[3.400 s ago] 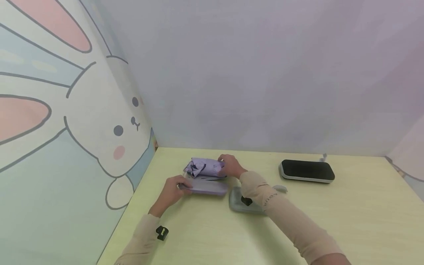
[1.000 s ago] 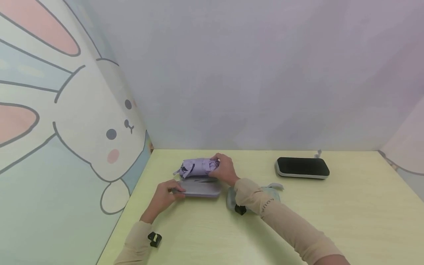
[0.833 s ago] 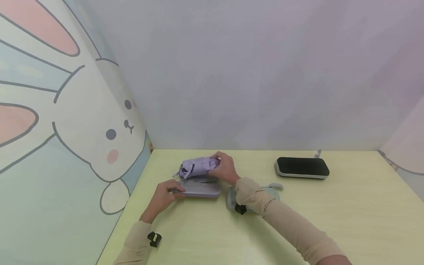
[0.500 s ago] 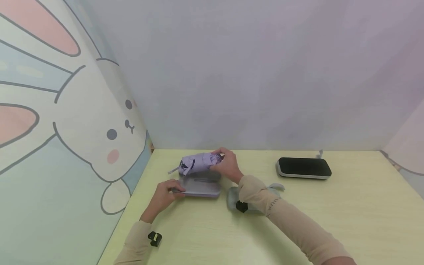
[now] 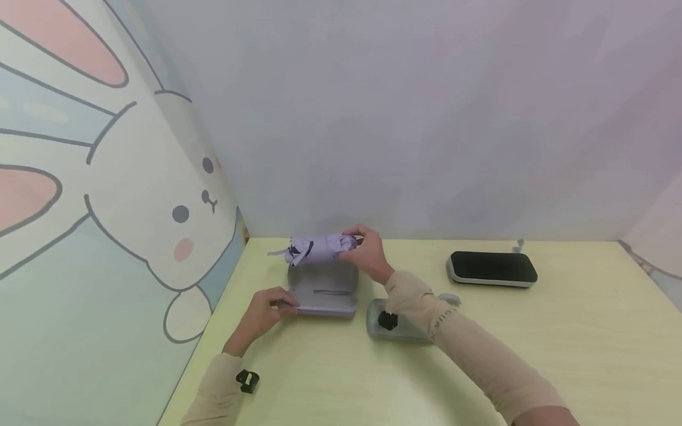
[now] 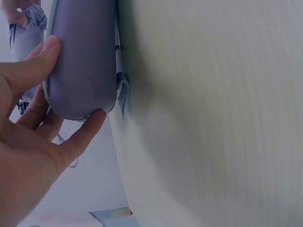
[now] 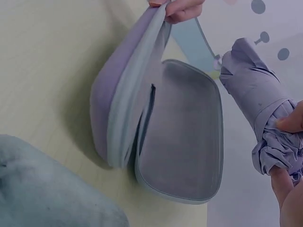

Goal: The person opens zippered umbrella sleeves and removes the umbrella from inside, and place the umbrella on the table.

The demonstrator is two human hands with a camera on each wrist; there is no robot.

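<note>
A folded lilac umbrella [image 5: 319, 248] is gripped at its right end by my right hand [image 5: 367, 253]. It is raised above the back half of an unzipped case, its loose strap hanging off the left end. The case [image 5: 324, 275] is lilac outside and grey inside. In the right wrist view the case's bare lining [image 7: 182, 132] shows, and the umbrella [image 7: 253, 90] is apart from it. My left hand [image 5: 266, 310] pinches the left end of the case's front half; in the left wrist view, thumb and fingers hold that purple shell [image 6: 83, 56].
A grey-green case [image 5: 407, 328] with a strap lies under my right forearm, partly hidden by it. Farther right is a black-topped case [image 5: 492, 268] with a pale rim. A wall stands behind the table, and a rabbit-printed wall [image 5: 160, 207] borders it on the left.
My right hand has lifted the umbrella up and back, out of the case, uncovering the grey inside. My left hand has kept its hold on the case's front half.
</note>
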